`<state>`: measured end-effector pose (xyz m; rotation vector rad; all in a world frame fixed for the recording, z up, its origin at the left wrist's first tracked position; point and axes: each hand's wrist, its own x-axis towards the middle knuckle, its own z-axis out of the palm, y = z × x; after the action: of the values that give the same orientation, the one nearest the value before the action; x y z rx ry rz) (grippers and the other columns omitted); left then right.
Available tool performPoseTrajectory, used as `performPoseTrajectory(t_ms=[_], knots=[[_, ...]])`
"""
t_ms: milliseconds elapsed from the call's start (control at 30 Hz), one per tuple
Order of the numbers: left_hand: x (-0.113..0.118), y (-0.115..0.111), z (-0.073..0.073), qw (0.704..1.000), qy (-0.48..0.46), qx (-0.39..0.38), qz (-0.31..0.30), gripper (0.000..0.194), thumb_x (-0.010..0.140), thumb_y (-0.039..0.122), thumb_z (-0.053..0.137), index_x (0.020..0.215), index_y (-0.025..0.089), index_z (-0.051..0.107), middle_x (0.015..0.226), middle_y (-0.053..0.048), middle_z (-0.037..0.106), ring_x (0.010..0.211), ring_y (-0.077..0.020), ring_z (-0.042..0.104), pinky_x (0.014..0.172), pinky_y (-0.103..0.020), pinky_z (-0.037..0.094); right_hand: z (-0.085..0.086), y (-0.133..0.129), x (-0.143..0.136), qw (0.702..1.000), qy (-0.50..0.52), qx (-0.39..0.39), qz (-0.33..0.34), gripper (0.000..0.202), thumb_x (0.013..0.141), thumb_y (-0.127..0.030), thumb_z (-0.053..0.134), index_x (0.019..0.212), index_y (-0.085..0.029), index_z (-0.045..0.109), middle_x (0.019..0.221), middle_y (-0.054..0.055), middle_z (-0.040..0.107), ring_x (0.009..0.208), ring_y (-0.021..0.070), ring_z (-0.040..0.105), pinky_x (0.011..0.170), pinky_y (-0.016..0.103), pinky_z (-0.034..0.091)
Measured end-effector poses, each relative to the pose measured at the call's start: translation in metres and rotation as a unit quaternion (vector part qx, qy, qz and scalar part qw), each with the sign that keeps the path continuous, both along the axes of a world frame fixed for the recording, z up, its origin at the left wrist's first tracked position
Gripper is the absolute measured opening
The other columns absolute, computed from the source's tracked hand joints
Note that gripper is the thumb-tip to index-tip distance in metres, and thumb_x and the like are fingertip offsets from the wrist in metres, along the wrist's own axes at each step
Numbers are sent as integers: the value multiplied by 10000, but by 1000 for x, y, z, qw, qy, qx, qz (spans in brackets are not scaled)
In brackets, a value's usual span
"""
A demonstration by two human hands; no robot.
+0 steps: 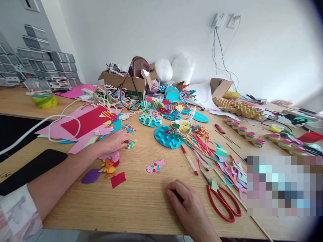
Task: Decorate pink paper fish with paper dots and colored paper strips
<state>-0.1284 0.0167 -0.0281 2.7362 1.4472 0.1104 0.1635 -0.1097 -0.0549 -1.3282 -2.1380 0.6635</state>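
My left hand (114, 143) reaches to a pile of small coloured paper dots (131, 144), its fingertips pinched together at the pile's edge. Whatever lies between them is too small to make out. A pink paper fish (155, 166) with coloured dots on its body lies flat between my hands. My right hand (184, 203) rests on the table with fingers curled, and nothing shows in it. To its right are red-handled scissors (223, 201). Beneath my left wrist are a pink paper piece (114, 156) and orange paper shapes (109, 167), with a purple piece (91, 176) beside them.
Blue wavy discs (168, 137) with paper fish stand behind the dotted fish. A red-capped pen (189, 160), glue bottles (183, 125) and paper strips (202, 141) lie to the right. Left are coloured sheets (80, 124), a white cable (50, 117) and a black phone-like slab (37, 164).
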Motion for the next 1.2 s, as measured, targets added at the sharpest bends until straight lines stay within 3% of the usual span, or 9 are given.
performPoseTrajectory(t_ms=[700,1200], knots=[[1,13,-7,999,-15,-10,-30,138,778,203,448,725,172,572,756,-34,591,749,-170,520,691,-261,371,9,-3,-3,999,-4,-36,-12,148,819,-126,439,735,-173,552,715,15,572,672,128,534,601,232,371],[5,5,4,997,-62,-31,21,162,765,229,384,661,166,492,692,-28,551,680,-160,499,630,-252,367,5,-1,-1,1000,-11,-12,-7,162,823,-149,423,726,-178,549,700,17,581,650,130,545,582,230,375]])
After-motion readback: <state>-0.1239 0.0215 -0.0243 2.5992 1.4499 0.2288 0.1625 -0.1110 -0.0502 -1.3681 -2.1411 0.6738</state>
